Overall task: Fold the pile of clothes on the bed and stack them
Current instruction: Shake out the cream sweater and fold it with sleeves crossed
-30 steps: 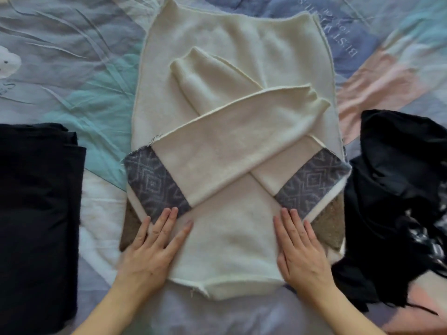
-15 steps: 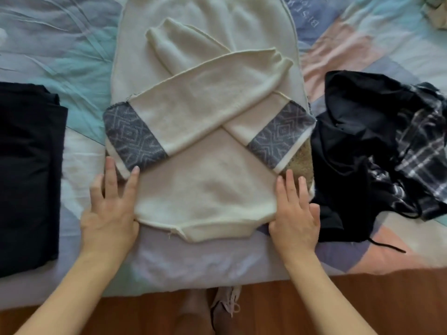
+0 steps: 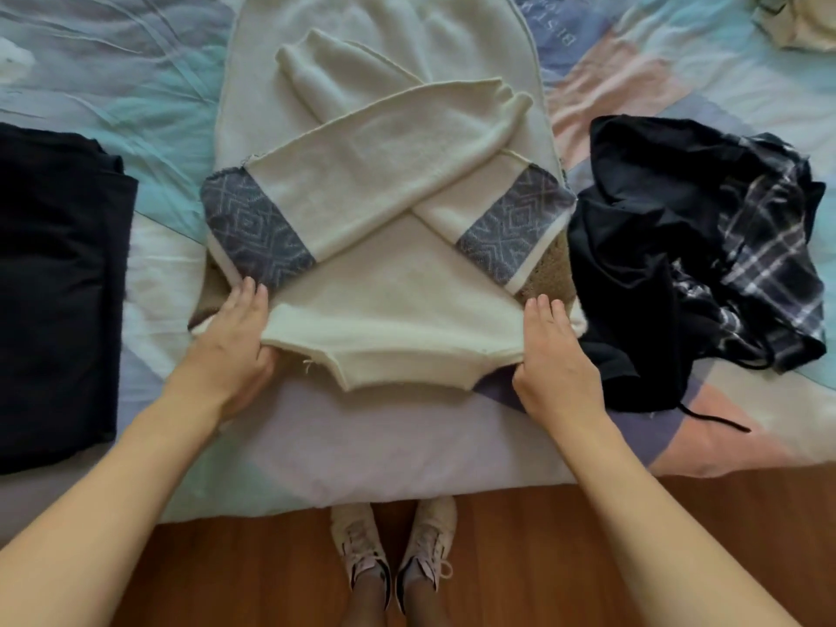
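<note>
A cream sweater [image 3: 389,305] lies flat on the bed with both sleeves crossed over its body and grey patterned bands at the shoulders. My left hand [image 3: 230,341] grips its near left corner, thumb tucked under the fabric. At the near right corner my right hand [image 3: 554,355] pinches the edge the same way. A folded black garment [image 3: 54,282] lies to the left. An unfolded heap of black clothes and a plaid piece [image 3: 696,251] sits to the right.
The pastel patchwork bedspread [image 3: 362,445] ends at the near edge above a wooden floor [image 3: 520,558], where two feet in pale sneakers [image 3: 393,549] stand. A crumpled beige item [image 3: 796,20] lies at the far right corner.
Both hands moved from lying flat on the sweater out to its near corners and closed on the edges. The camera view pulled back, showing the floor and shoes.
</note>
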